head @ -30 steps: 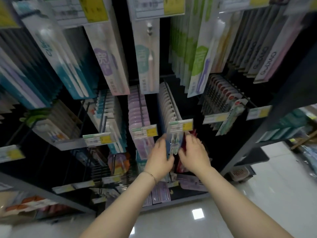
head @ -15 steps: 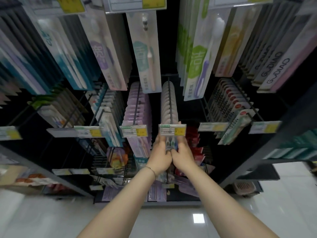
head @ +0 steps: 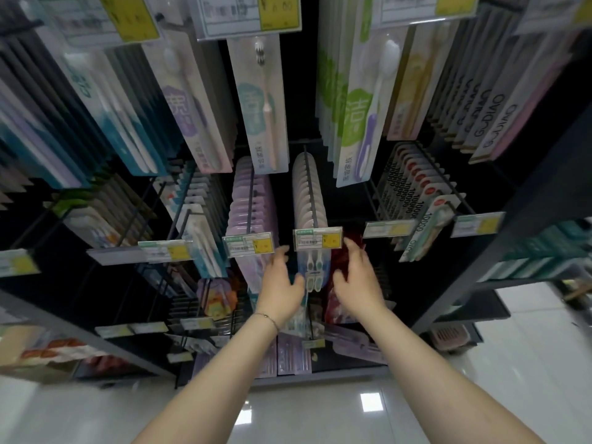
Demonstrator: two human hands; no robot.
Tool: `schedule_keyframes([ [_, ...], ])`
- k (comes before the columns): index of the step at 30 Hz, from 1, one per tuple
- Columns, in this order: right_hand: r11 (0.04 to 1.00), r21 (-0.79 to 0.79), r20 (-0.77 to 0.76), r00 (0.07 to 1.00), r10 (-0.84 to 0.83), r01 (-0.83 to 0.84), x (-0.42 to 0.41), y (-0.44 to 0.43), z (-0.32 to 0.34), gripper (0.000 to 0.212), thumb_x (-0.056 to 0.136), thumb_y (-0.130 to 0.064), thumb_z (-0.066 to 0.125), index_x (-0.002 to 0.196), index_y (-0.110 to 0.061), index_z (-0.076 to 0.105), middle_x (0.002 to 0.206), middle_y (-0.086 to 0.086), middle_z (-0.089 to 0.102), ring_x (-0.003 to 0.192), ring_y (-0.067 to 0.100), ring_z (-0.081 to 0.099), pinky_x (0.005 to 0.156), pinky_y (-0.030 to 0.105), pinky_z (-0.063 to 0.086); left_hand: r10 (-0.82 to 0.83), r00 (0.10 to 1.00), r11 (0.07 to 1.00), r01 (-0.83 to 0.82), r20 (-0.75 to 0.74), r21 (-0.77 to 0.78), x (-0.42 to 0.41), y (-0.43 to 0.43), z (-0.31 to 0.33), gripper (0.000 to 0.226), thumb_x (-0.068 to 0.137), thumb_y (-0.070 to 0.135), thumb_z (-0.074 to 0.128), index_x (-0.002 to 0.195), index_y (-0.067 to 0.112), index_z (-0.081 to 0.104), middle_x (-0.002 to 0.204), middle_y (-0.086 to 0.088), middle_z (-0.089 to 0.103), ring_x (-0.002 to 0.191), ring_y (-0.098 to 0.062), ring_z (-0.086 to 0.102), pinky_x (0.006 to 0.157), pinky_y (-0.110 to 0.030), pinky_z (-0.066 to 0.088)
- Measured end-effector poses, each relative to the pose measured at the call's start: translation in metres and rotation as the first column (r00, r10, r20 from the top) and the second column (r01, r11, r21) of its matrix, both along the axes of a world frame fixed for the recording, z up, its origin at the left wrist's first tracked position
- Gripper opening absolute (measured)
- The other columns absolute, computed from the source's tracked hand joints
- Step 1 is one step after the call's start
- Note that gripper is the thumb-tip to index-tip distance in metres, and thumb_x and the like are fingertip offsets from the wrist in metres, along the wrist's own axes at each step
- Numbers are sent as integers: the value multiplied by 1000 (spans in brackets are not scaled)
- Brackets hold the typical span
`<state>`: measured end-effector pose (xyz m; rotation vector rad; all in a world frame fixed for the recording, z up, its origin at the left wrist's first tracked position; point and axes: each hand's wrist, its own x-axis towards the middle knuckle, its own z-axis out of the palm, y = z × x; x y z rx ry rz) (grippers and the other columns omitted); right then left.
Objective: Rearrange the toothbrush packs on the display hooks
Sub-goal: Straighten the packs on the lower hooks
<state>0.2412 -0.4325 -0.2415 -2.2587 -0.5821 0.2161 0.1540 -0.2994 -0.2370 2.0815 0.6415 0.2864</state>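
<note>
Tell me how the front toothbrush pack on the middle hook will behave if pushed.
The front pack hangs from a thin hook, so it probably swings and slides easily. It looks thin and flat: likely light, fairly stiff.

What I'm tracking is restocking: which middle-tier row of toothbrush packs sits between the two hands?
The white-and-blue pack row under the centre price tag; the left hand and right hand flank it, while the lilac row hangs left.

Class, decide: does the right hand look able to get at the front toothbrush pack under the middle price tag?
Probably yes: the right hand hovers open just beside the toothbrush pack, with nothing between them.
</note>
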Motion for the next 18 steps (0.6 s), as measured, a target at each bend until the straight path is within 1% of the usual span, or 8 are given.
schedule_keyframes([
  [2, 978, -206, 182, 983, 11, 28, 3, -10, 3, 54, 90, -18, 49, 143, -14, 35, 140, 6, 43, 126, 25, 43, 101, 36, 38, 12, 996, 983, 5, -93, 184, -7, 2, 3, 37, 92, 20, 52, 129, 14, 49, 127, -5, 55, 119, -21, 51, 98, -36, 44],
  [4, 932, -354, 329, 943, 47, 76, 5, -18, 8, 50, 87, -22, 51, 136, -12, 45, 129, 8, 52, 114, 28, 50, 90, 39, 41, -21, 985, 927, 84, -172, 366, -13, -2, 9, 28, 92, 25, 50, 118, 16, 55, 115, -4, 59, 109, -23, 54, 88, -38, 46],
  [6, 899, -426, 412, 907, 88, 106, 6, -26, 11, 47, 81, -22, 57, 127, -9, 54, 115, 11, 60, 102, 32, 55, 79, 40, 43, -49, 974, 861, 154, -223, 485, -16, -9, 14, 22, 93, 29, 47, 111, 19, 55, 106, -2, 59, 103, -24, 54, 82, -38, 44],
  [8, 875, -462, 464, 880, 101, 144, 6, -34, 15, 43, 77, -22, 62, 118, -8, 59, 106, 12, 63, 95, 34, 57, 74, 41, 45, -69, 965, 797, 207, -255, 568, -15, -19, 18, 22, 93, 30, 44, 109, 18, 54, 104, -1, 58, 102, -25, 53, 83, -39, 43],
  [11, 844, -512, 493, 859, 136, 160, 6, -49, 20, 37, 76, -22, 64, 111, -9, 61, 101, 11, 63, 92, 33, 58, 72, 40, 46, -102, 959, 737, 251, -264, 627, -9, -35, 22, 24, 94, 29, 42, 112, 17, 53, 108, -1, 57, 105, -25, 51, 86, -39, 41],
  [15, 810, -562, 486, 859, 161, 166, 11, -73, 20, 36, 77, -22, 64, 110, -9, 61, 100, 11, 62, 93, 34, 58, 71, 41, 46, -134, 955, 733, 275, -265, 622, 5, -58, 24, 26, 94, 30, 42, 114, 17, 54, 112, -1, 58, 108, -25, 51, 85, -38, 40],
  [18, 802, -572, 472, 868, 154, 169, 19, -90, 18, 37, 70, -21, 69, 104, -8, 64, 95, 13, 64, 87, 36, 60, 66, 41, 47, -157, 943, 715, 313, -292, 625, 16, -76, 22, 28, 94, 32, 41, 117, 19, 53, 113, -1, 57, 109, -25, 50, 86, -39, 40],
])
